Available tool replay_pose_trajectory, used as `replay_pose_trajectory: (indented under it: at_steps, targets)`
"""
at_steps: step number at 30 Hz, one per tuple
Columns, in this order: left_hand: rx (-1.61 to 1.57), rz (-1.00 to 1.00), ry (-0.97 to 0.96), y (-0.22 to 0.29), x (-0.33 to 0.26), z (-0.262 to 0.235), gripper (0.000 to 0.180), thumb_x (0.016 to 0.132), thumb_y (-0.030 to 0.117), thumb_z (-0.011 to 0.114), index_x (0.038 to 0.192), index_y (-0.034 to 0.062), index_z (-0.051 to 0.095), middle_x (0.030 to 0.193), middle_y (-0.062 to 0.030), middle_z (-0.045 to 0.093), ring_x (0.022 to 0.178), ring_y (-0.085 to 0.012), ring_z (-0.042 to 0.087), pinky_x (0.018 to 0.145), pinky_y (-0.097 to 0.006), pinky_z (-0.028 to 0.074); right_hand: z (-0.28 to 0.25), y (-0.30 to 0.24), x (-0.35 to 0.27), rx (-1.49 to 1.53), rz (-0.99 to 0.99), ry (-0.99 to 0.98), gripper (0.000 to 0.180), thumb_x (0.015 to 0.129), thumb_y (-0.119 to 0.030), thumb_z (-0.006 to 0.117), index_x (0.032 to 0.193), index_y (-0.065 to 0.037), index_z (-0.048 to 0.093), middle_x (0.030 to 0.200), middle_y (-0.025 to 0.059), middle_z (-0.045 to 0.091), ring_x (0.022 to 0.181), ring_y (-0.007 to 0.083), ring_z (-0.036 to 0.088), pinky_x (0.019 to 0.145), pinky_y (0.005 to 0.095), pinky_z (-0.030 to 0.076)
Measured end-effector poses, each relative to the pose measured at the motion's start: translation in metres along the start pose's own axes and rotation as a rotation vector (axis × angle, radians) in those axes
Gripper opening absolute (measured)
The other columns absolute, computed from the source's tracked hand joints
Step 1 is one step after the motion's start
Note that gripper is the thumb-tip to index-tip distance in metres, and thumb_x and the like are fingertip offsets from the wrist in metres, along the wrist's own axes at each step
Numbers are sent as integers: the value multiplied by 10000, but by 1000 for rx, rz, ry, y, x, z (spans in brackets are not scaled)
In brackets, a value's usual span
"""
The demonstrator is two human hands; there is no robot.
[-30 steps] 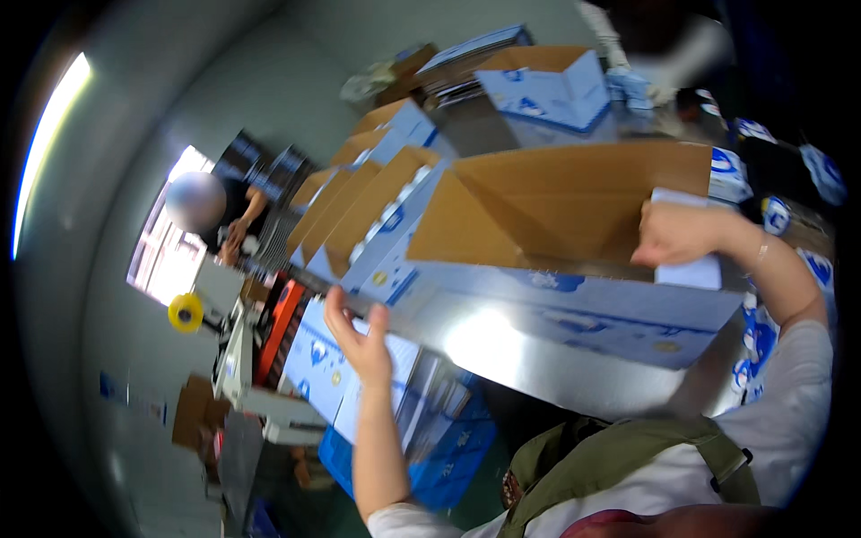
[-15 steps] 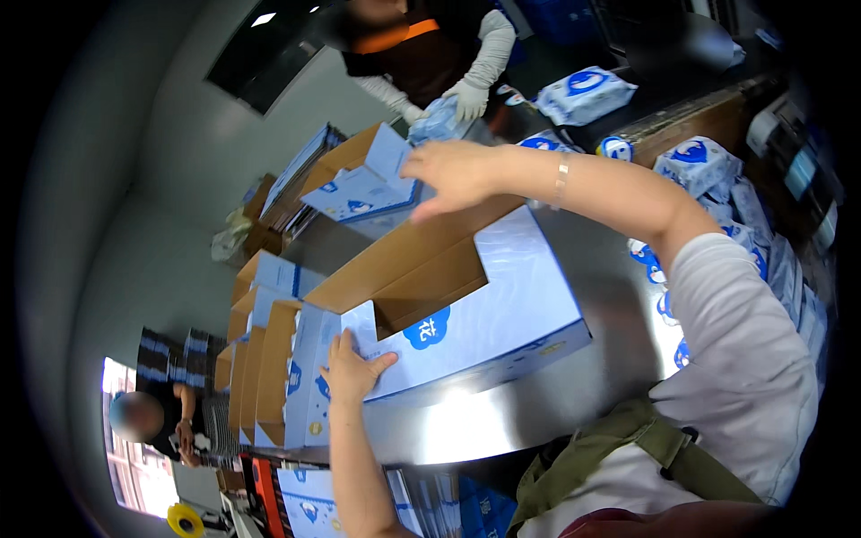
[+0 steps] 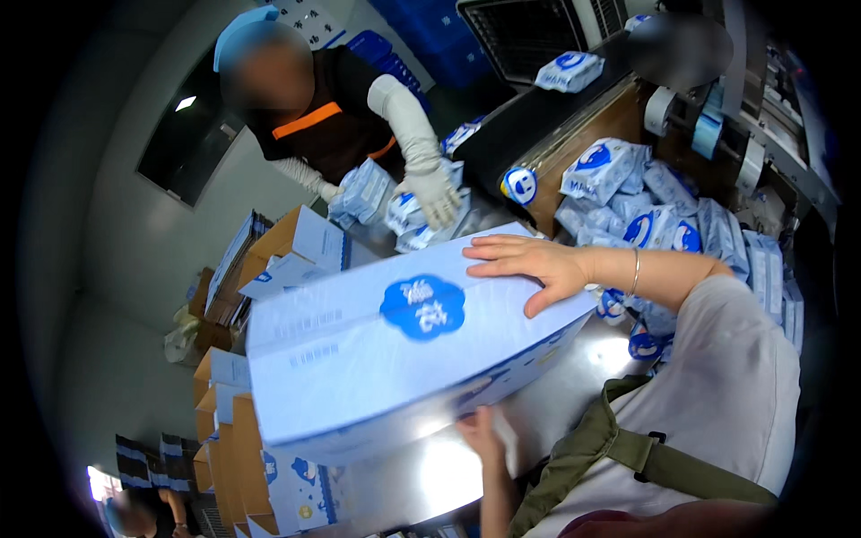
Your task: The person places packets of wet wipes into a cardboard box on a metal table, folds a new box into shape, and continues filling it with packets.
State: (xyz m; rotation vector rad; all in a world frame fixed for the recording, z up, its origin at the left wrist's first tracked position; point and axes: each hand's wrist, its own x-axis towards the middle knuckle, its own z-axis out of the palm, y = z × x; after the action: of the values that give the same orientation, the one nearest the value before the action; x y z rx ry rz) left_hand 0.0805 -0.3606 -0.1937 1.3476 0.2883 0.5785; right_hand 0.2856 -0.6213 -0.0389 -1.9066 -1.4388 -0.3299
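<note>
A large light-blue carton [image 3: 359, 359], its top closed along a middle seam with a dark-blue cloud emblem, lies tilted across the metal table before me. My right hand [image 3: 531, 265] rests on its top at the far right end, fingers spread and stretched out. Low at the carton's near side is my left hand [image 3: 484, 436], touching around the bottom edge. Its fingers are partly hidden and blurred. Beyond the carton, a co-worker's gloved hand [image 3: 435, 195] is on blue-and-white soft packs [image 3: 408, 215].
Open-topped cartons [image 3: 242, 448] line the left side, and another open carton [image 3: 300, 247] stands at the far left. Blue-and-white packs [image 3: 646, 197] are heaped at right, beside a black conveyor belt [image 3: 502, 134] carrying one pack. The metal table [image 3: 448, 475] shows in front.
The carton's open side has given way to a closed top. My right hand has come down onto it; my left hand has shifted right along the near side. The view has swung right.
</note>
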Motion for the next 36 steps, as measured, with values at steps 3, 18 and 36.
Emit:
replay_pose_trajectory:
  at_steps: [3, 18, 36]
  targets:
    - [251, 301, -201, 67, 61, -10, 490, 805, 30, 651, 1254, -29, 467, 1210, -105, 565, 1090, -213, 556, 841, -356, 501, 43, 4, -36, 299, 242, 263, 750, 912, -553, 454, 1471, -81, 286, 1500, 226, 280, 1369, 381, 302, 1129, 421, 240]
    - [1417, 420, -369, 245, 93, -44, 492, 728, 180, 761, 1162, 33, 582, 1126, -192, 606, 1022, -360, 563, 879, -446, 454, 71, -101, 138, -375, -74, -945, 379, 638, -117, 664, 1017, -118, 657, 995, 120, 629, 970, 295, 599, 870, 356, 500]
    - [1551, -160, 248, 192, 160, -218, 256, 830, 127, 630, 1042, -17, 624, 993, -229, 668, 956, -405, 625, 815, -438, 484, 173, 92, 129, -359, 27, -51, 722, 688, -54, 615, 1381, -177, 449, 1455, 178, 321, 1376, 385, 258, 1095, 610, 208]
